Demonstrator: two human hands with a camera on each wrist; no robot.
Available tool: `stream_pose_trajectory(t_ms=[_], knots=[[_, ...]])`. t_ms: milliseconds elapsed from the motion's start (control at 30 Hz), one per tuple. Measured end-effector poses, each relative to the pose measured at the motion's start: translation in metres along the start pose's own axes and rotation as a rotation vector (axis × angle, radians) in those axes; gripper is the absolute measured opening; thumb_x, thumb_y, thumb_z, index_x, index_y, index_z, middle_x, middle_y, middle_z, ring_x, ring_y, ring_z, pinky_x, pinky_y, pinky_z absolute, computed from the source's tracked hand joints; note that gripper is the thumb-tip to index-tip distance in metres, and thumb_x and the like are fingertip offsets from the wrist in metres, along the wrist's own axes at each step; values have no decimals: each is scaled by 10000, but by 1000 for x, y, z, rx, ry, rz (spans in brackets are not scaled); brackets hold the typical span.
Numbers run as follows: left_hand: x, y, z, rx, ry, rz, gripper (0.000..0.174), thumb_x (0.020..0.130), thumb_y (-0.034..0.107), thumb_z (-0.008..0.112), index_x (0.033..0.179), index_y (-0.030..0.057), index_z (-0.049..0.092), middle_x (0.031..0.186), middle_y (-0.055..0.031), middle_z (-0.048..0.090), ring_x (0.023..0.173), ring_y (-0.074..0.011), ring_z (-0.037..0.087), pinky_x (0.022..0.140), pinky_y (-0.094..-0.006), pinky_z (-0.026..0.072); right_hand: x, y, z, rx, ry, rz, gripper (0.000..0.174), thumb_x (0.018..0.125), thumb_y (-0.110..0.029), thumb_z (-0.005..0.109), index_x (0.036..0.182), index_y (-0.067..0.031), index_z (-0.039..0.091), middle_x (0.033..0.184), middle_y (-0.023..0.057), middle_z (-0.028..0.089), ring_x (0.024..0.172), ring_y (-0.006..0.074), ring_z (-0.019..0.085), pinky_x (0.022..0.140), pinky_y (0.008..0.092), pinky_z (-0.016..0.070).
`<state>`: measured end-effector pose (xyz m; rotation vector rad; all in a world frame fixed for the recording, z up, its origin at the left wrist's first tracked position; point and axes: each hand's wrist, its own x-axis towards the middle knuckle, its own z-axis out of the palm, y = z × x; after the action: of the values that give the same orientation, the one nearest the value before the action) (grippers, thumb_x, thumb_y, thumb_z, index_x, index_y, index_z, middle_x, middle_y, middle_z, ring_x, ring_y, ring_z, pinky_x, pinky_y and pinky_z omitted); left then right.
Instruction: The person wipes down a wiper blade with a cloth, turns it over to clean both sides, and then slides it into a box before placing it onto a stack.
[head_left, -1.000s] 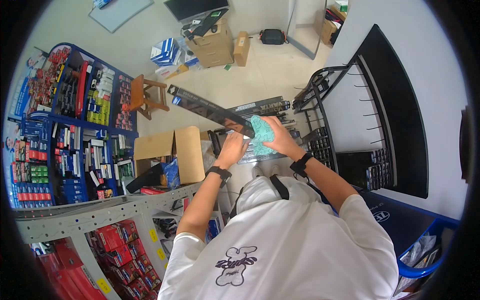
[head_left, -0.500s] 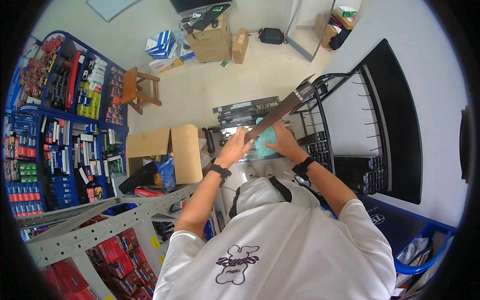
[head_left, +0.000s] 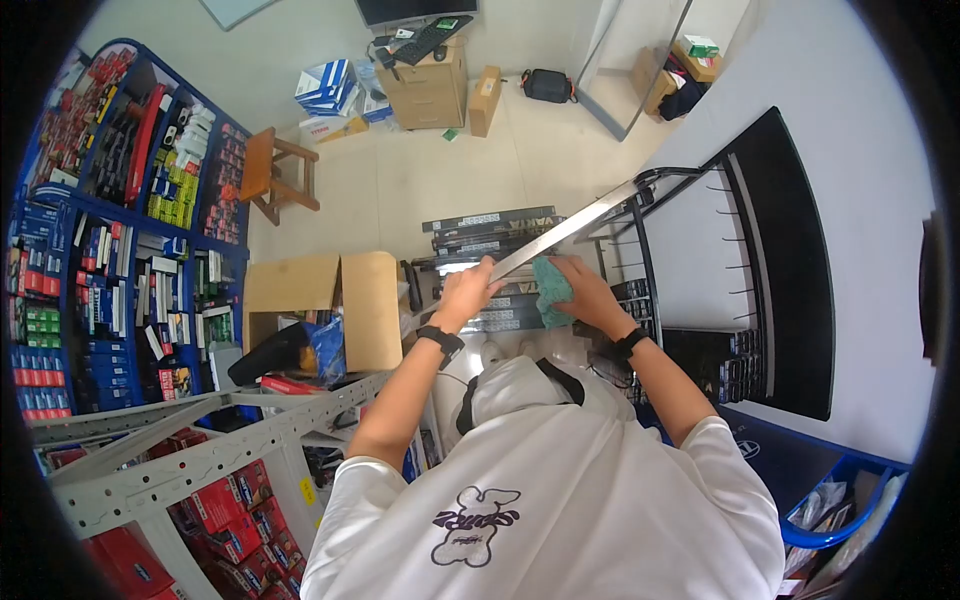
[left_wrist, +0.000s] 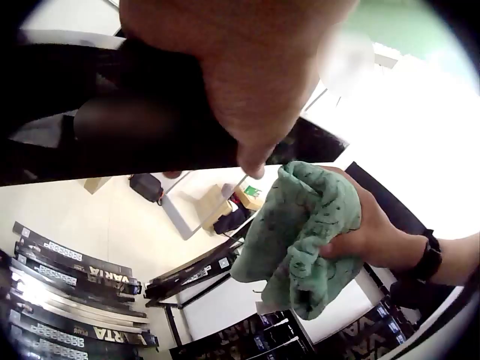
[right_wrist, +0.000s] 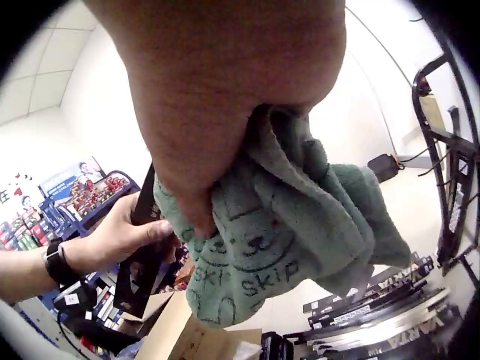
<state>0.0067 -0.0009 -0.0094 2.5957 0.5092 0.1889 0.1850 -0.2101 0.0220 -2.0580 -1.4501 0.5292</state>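
Note:
My left hand (head_left: 468,295) grips a long narrow black box (head_left: 575,225) near its lower end. In the head view the box is turned edge-on, catches the light and slants away to the upper right. A crumpled green cloth (head_left: 550,290) is held by my right hand (head_left: 592,295), just right of the box. Printed faces and the word "skip" show on the cloth (right_wrist: 262,255) in the right wrist view. From the left wrist, the cloth (left_wrist: 300,232) hangs below the dark box (left_wrist: 120,127), with the right thumb pressed into its folds.
Below the hands lies a stack of long VARTA boxes (head_left: 490,220). An open carton (head_left: 370,310) stands left, before blue shelves (head_left: 125,225) of packaged goods. A black rack (head_left: 650,270) stands right. Farther off are a wooden stool (head_left: 262,175) and a cabinet (head_left: 425,95).
The box has swung from pointing upper left to upper right and rolled edge-on. My right hand and the cloth, earlier against the box, have moved slightly right of it.

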Motion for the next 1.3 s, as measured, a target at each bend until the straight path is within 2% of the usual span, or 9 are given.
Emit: stream_pose_trajectory(t_ms=[167, 233, 333, 433, 600, 733, 833, 1233, 1300], knots=[[0, -15, 9, 174, -111, -45, 379, 883, 331, 730, 1078, 48, 571, 742, -194, 694, 712, -400, 697, 621, -496, 546, 6, -12, -17, -90, 36, -42, 828, 666, -114, 846, 1410, -97, 484, 1312, 159, 559, 1203, 378, 564, 972, 415, 509], [0, -13, 6, 195, -132, -36, 381, 877, 325, 734, 1080, 40, 581, 745, -189, 696, 721, -392, 702, 623, -485, 550, 15, -22, -17, -138, 200, -257, 852, 639, -115, 854, 1410, -105, 490, 1305, 157, 570, 1210, 375, 555, 997, 440, 480], [2, -8, 7, 178, -121, 26, 330, 890, 340, 690, 987, 30, 634, 747, -208, 693, 717, -396, 697, 625, -484, 557, 34, -46, -15, -224, 184, -394, 890, 615, -142, 881, 1413, -111, 488, 1356, 154, 542, 1225, 383, 535, 1032, 475, 436], [4, -5, 17, 233, -145, 23, 198, 844, 227, 669, 879, 32, 683, 760, -201, 702, 724, -374, 709, 640, -476, 563, 46, -62, 1, -347, 168, -454, 930, 592, -174, 902, 1421, -139, 483, 1403, 149, 505, 1235, 390, 517, 1057, 500, 399], [-12, 1, 4, 247, -152, 93, 68, 778, 93, 661, 765, 82, 727, 747, -147, 717, 709, -338, 719, 618, -449, 575, 44, -56, 24, -377, 86, -375, 954, 586, -179, 899, 1441, -184, 476, 1438, 148, 478, 1175, 372, 552, 994, 473, 457], [-21, -7, 4, 322, -165, 229, 73, 791, 91, 635, 814, 64, 699, 767, -134, 719, 689, -333, 717, 606, -434, 576, 29, -43, 28, -367, -63, -316, 878, 641, -107, 840, 1440, -203, 489, 1401, 159, 510, 1107, 369, 588, 893, 439, 525], [-23, -9, 7, 383, -81, 358, 75, 817, 88, 612, 876, 61, 650, 768, -115, 712, 661, -301, 714, 570, -405, 570, 16, -22, 25, -416, -18, -362, 794, 693, -30, 756, 1426, -214, 512, 1360, 175, 540, 1094, 376, 599, 864, 437, 539], [-26, -15, -13, 437, 1, 487, 161, 835, 115, 607, 990, 73, 609, 812, -69, 683, 605, -227, 694, 516, -363, 554, -50, 23, -36, -546, 38, -124, 724, 743, 28, 678, 1406, -213, 521, 1377, 156, 533, 1198, 365, 560, 922, 434, 532], [-28, -13, -20, 459, 42, 466, 49, 847, 118, 602, 872, 98, 565, 756, -54, 637, 631, -222, 681, 508, -350, 523, -59, 38, -41, -557, 27, -22, 774, 707, 29, 717, 1413, -212, 513, 1384, 150, 525, 1215, 368, 549, 950, 437, 521]])
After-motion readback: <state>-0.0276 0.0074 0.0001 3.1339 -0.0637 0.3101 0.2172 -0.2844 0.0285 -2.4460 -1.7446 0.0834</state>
